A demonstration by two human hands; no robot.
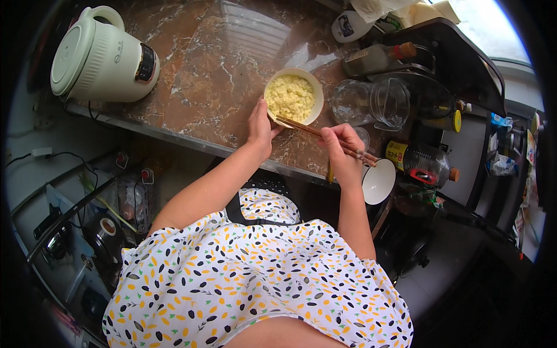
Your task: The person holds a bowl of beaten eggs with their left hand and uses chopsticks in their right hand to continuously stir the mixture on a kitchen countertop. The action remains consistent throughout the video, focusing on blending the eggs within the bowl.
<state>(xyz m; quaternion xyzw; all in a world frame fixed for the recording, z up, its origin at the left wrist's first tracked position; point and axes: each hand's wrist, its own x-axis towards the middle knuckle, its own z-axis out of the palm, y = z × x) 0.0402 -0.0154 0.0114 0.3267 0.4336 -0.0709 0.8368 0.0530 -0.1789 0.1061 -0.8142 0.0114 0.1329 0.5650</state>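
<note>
A cream-coloured bowl [318, 100] stands on the brown marbled counter, filled with crumbly pale yellow food [290, 97]. My left hand [260, 129] grips the bowl at its near left rim, the thumb along its side. In my right hand [342, 152] is a pair of brown wooden chopsticks [306, 128], held with the fingers closed round them. Their tips reach to the bowl's near edge, at the food; whether they press into it I cannot tell. Close to my right wrist sits a small white bowl [379, 182].
At the far left stands a pale green kettle-like appliance [110, 61] with a dark panel. Right of the food bowl are a clear glass jar [371, 104], a bottle with a brown cap [371, 60] and a white jug [350, 27]. A dark sauce bottle [422, 162] lies beyond the white bowl.
</note>
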